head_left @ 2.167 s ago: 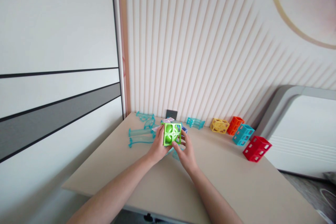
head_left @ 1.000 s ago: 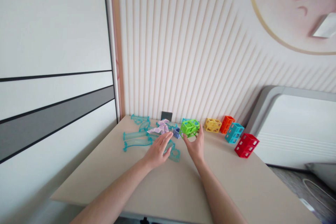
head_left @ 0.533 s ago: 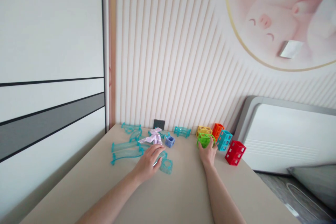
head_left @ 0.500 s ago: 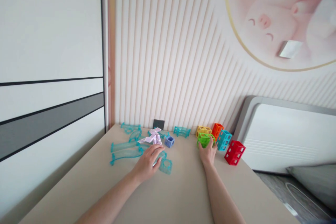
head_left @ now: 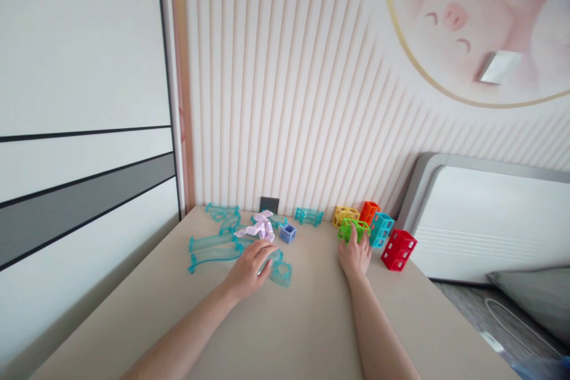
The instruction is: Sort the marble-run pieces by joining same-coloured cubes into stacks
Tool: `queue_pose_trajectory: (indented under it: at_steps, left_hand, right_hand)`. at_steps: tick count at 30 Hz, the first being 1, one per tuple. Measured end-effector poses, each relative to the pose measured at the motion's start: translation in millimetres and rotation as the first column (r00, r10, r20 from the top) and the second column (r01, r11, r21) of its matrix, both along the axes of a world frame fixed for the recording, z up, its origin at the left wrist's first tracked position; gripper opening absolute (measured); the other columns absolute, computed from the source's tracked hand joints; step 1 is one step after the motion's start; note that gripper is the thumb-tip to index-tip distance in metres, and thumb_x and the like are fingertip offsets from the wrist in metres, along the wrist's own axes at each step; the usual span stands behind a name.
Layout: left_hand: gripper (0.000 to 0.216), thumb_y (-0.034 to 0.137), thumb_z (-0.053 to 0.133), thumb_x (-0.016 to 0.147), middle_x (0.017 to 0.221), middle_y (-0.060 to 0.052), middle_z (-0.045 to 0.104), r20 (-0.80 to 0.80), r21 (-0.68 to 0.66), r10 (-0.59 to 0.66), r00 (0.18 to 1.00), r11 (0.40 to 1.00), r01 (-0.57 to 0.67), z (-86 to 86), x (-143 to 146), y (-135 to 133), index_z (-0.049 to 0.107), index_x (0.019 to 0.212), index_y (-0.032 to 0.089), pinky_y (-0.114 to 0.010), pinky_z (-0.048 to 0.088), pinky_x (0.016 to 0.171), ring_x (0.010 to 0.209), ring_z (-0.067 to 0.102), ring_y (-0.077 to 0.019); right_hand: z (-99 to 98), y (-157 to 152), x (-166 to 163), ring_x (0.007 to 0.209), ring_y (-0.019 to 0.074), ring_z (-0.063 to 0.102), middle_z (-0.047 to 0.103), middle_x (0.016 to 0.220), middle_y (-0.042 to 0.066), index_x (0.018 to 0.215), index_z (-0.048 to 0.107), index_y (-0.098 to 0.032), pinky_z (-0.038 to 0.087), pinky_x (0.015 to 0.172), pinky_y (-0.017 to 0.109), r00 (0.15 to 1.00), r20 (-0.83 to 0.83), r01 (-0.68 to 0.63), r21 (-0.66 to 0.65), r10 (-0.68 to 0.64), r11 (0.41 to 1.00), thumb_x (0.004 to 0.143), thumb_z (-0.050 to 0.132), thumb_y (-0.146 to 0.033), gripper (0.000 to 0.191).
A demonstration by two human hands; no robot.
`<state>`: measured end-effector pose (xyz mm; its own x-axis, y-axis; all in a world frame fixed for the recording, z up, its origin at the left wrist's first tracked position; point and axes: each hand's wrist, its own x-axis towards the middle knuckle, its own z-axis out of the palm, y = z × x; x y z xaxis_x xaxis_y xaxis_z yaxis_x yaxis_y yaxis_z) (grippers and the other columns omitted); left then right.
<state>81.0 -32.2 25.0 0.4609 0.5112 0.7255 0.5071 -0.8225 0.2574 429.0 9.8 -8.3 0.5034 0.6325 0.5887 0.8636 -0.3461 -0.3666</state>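
My left hand [head_left: 250,268] hovers over or rests on a clear teal track piece [head_left: 281,274], its thumb apart from loosely curved fingers. Nothing shows in its grasp, though the palm side is hidden. Just beyond it lie a lilac folded-looking piece [head_left: 262,226] and a small periwinkle cube frame [head_left: 287,233]. My right hand [head_left: 355,252] lies at the near side of a green double-cube block [head_left: 346,228], fingers stretched out and the index finger touching its top. The block lies lengthwise on the table, partly covered by those fingers.
Yellow [head_left: 341,215], orange [head_left: 369,212], blue [head_left: 381,229] and red [head_left: 399,250] blocks stand around the green one. Several teal track pieces [head_left: 212,242] lie at left; another teal piece [head_left: 309,216] sits by the wall. A black socket [head_left: 269,205] is behind. The table [head_left: 307,320] ends at right.
My right hand has loosened from around the green block, which sits slightly further right. Its fingers are now stretched out. The left hand has barely moved, and the view has tilted slightly.
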Motion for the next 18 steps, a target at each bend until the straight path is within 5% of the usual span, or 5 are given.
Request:
queue_pose_trajectory:
  at_steps: [11,18]
  left_hand:
    - [0.032,0.019,0.051,0.095,0.120,-0.007,0.065,0.024,0.029,0.058,0.998,0.998,-0.058,-3.7,-13,8,0.057,0.125,0.024,-0.039,0.049,0.104,0.118,0.059,-0.0226]
    - [0.030,0.020,0.052,0.093,0.117,-0.008,0.065,0.022,0.039,0.095,0.995,0.995,-0.096,-3.3,-15,12,0.059,0.122,0.025,-0.040,0.051,0.100,0.114,0.061,-0.0238]
  right_hand:
    - [6.7,-2,-5,0.139,0.0369,0.037,0.037,0.150,0.023,0.153,0.033,-0.018,0.032,0.109,0.052,0.999,0.009,-0.031,0.054,0.031,0.998,0.086,0.045,-0.015,0.067]
    - [10.9,-1,-43,0.141,0.0321,0.036,0.032,0.155,0.015,0.152,0.033,-0.023,0.035,0.112,0.051,0.942,0.125,-0.327,0.158,0.310,0.932,0.087,0.045,-0.013,0.067]
